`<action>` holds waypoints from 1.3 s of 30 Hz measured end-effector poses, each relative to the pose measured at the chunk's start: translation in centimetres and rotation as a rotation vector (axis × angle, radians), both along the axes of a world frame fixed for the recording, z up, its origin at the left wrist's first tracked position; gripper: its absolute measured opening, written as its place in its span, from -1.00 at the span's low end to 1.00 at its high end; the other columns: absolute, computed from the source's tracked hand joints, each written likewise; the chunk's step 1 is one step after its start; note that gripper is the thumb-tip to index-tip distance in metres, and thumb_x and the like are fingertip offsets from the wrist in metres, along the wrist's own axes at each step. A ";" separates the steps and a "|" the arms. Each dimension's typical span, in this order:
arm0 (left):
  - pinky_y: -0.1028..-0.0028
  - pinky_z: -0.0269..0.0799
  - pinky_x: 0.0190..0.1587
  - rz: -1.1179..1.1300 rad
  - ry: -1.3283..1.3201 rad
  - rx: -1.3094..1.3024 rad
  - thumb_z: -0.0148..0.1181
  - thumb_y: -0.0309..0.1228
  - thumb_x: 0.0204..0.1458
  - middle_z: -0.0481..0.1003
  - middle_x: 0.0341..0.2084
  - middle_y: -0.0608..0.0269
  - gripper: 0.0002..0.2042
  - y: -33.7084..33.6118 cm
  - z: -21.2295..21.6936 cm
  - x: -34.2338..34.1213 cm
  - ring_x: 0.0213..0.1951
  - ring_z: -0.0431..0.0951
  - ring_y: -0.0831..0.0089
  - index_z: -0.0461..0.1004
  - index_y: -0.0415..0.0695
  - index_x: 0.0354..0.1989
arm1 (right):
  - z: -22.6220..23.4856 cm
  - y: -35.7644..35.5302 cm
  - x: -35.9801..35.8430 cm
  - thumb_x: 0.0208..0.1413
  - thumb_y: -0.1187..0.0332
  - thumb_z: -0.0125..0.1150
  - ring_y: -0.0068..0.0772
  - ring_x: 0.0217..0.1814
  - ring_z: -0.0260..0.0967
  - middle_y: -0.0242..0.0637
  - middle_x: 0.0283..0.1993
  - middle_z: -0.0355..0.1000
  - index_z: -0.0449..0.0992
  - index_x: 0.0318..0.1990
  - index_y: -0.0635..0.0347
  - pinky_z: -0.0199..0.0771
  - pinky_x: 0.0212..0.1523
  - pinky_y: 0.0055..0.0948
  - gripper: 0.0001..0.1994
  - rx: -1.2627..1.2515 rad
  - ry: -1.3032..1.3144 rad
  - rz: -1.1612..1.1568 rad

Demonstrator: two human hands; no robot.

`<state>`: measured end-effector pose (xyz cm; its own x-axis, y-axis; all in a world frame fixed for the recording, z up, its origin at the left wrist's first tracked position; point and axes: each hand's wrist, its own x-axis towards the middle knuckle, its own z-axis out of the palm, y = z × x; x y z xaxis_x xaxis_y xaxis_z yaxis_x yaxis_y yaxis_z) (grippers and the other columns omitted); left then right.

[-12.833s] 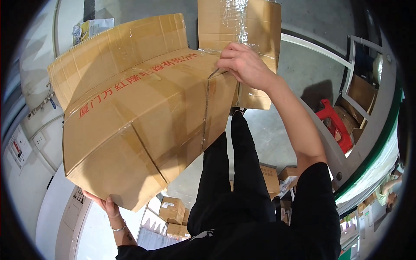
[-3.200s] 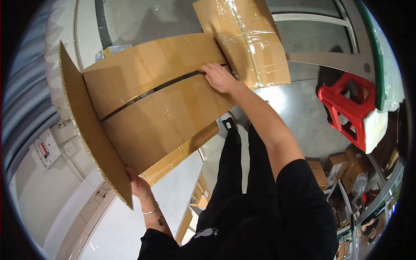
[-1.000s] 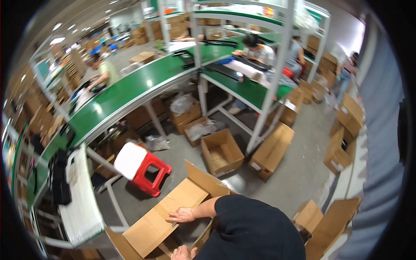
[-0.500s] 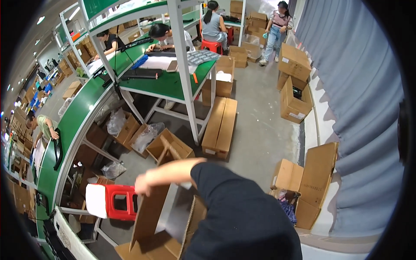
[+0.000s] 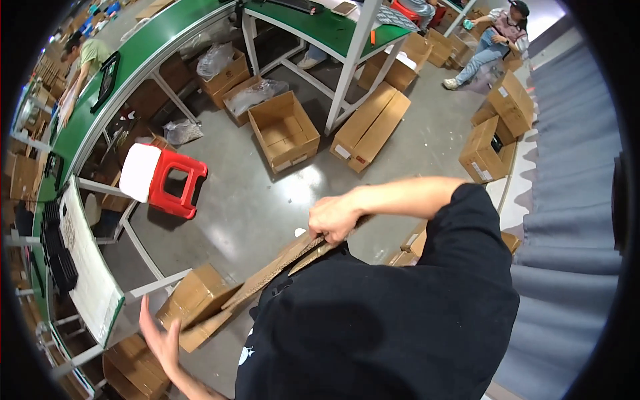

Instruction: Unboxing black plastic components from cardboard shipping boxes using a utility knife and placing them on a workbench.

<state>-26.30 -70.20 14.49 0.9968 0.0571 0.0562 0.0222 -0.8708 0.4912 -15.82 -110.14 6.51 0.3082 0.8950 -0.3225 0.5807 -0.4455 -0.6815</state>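
My right hand (image 5: 333, 219) is closed over the top edge of a brown cardboard carton (image 5: 277, 263), which looks folded nearly flat and is held slanting in front of my body. Its lower end reaches down to the left, beside a taped brown box (image 5: 197, 293); I cannot tell whether the two are joined. My left hand (image 5: 160, 339) is held out beyond that box, thumb and fingers spread, with nothing in it. My torso hides part of the carton.
Left of me stands a red stool (image 5: 180, 183) with a white top, beside the curved green workbench (image 5: 143, 50). An open carton (image 5: 283, 137) and a long closed carton (image 5: 370, 127) lie ahead. A person (image 5: 497, 43) is at far right, near a grey curtain (image 5: 577, 173).
The carton has swung from upright to a flatter slant, with my right hand on its edge. My left hand has come into view. The view has turned, shifting the stool and cartons.
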 end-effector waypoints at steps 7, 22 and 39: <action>0.28 0.38 -0.32 -0.745 0.536 0.324 0.31 -0.18 -0.29 0.44 -0.29 0.08 -0.47 1.0 -17.4 -0.4 -0.27 0.46 0.14 0.36 -0.03 -0.07 | -1.9 -3.5 -7.6 -0.38 0.39 0.13 0.02 -0.39 0.36 -0.06 -0.58 0.37 0.46 -0.56 0.25 0.30 -0.40 -0.13 -0.85 -0.115 -0.087 -0.290; 0.23 0.33 -0.47 -1.259 0.187 0.024 0.01 -0.58 -0.27 0.41 -0.60 0.00 -0.69 -10.4 -22.7 7.4 -0.54 0.42 0.04 0.44 -0.08 -0.26 | -4.2 -15.1 -21.8 -0.04 0.23 -0.02 -0.12 -0.33 0.43 -0.22 -0.47 0.47 0.53 -0.37 0.07 0.42 -0.28 -0.20 -0.78 -0.246 -0.405 -1.595; 0.31 0.39 -0.44 -1.682 0.154 0.177 0.19 -0.46 -0.23 0.48 -0.57 0.03 -0.75 -45.9 -15.1 12.2 -0.50 0.50 0.09 0.46 -0.13 -0.29 | -8.4 -32.5 -32.2 -0.50 -0.05 0.41 -0.27 0.02 0.30 -0.33 -0.04 0.35 0.31 0.01 0.00 0.26 0.03 -0.26 -0.22 -0.668 0.104 -1.597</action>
